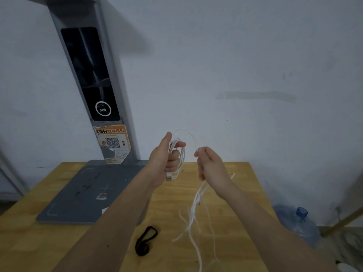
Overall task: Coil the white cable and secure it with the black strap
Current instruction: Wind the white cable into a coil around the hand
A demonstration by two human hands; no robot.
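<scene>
My left hand (165, 156) is raised above the wooden table (59, 242) and grips several loops of the white cable (193, 209); a USB plug hangs below its palm. An arc of cable runs from those loops over to my right hand (209, 163), which pinches the strand between its fingers. Below my right hand the loose cable trails down in tangled strands across the table toward the front edge. The black strap (146, 241) lies in a loop on the table near the front, below and between my forearms, touched by neither hand.
A grey device with a flat base (86, 193) and a tall upright column (92, 75) bearing a QR sticker stands at the table's back left against the white wall. A blue water jug (300, 222) lies on the floor past the table's right edge.
</scene>
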